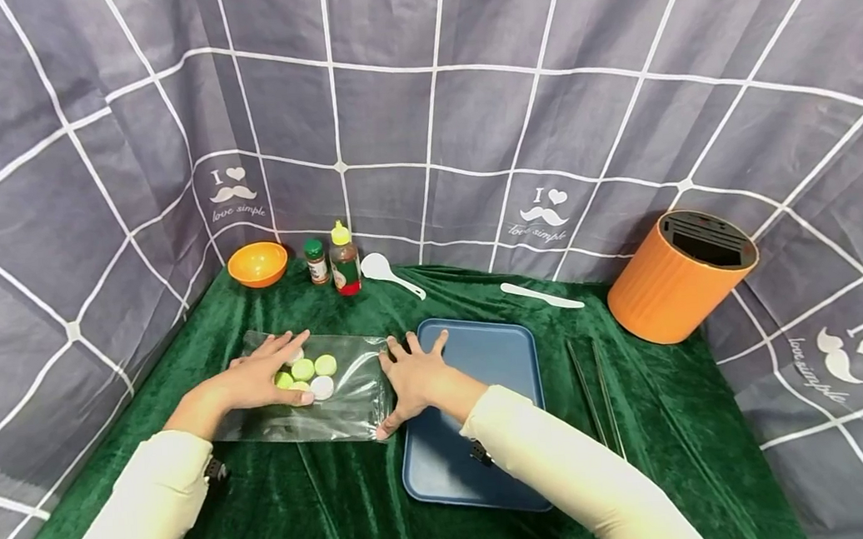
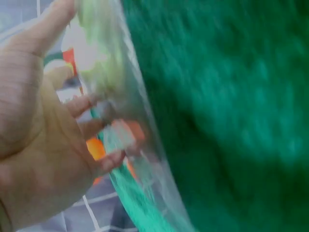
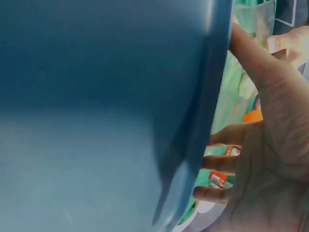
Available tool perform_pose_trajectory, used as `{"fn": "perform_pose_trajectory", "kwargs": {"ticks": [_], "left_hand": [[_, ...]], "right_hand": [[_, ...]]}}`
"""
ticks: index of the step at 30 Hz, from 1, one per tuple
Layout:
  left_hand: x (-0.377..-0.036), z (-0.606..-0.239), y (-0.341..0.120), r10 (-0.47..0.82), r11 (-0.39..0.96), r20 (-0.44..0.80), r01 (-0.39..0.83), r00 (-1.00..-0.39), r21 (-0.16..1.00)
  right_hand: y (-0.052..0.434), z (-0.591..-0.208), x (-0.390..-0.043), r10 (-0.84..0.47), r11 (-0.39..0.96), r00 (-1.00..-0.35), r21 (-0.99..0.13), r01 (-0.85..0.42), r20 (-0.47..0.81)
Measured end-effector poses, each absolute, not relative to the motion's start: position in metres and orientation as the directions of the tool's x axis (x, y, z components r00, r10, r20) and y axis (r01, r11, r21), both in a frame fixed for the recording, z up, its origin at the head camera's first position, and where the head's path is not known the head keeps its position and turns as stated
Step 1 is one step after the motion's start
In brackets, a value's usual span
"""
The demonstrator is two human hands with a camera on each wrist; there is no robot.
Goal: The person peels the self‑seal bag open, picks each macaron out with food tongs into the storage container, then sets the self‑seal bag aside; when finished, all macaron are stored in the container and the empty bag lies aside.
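Gripping nothing, our spread left hand [image 1: 255, 382], nearer the discs [image 1: 302, 370], and spread right hand [image 1: 415, 383] lie along the sideways-running clear bag [image 1: 356, 396].

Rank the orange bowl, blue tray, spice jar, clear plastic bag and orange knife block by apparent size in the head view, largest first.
1. Blue tray
2. Clear plastic bag
3. Orange knife block
4. Orange bowl
5. Spice jar

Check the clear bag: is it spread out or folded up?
Spread out: in the head view, the clear bag lies fairly flat on the green cloth, its wide outline extending beyond the discs.
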State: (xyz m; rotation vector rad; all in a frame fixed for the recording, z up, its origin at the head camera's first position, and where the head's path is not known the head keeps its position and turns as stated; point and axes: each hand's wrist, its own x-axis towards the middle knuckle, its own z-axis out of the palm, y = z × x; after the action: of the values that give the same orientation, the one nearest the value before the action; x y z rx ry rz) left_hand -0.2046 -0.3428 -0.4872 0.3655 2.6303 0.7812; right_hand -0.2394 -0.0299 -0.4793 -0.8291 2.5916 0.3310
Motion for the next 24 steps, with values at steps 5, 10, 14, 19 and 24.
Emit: {"fn": "perform_pose_trajectory", "kwargs": {"ticks": [5,10,14,19,24], "left_hand": [[-0.204,-0.480,-0.357,0.354,0.788,-0.317,0.098,-0.880,0.607],[-0.201,-0.478,-0.371,0.371,0.772,-0.339,0.085,-0.864,0.630],[-0.200,-0.479,-0.377,0.383,0.776,-0.350,0.092,-0.855,0.624],[-0.202,-0.477,-0.376,0.383,0.806,-0.384,0.101,-0.840,0.584],[-0.202,-0.490,-0.380,0.391,0.804,-0.373,0.114,-0.842,0.584]], "right_hand": [[-0.040,-0.473,-0.238,-0.457,0.802,-0.751,0.145,-0.580,-0.476],[-0.048,-0.471,-0.235,-0.404,0.809,-0.760,0.189,-0.557,-0.509],[-0.051,-0.472,-0.233,-0.377,0.810,-0.767,0.216,-0.545,-0.520],[-0.050,-0.471,-0.233,-0.374,0.812,-0.766,0.214,-0.542,-0.522],[-0.043,-0.474,-0.234,-0.416,0.818,-0.757,0.156,-0.553,-0.503]]}}
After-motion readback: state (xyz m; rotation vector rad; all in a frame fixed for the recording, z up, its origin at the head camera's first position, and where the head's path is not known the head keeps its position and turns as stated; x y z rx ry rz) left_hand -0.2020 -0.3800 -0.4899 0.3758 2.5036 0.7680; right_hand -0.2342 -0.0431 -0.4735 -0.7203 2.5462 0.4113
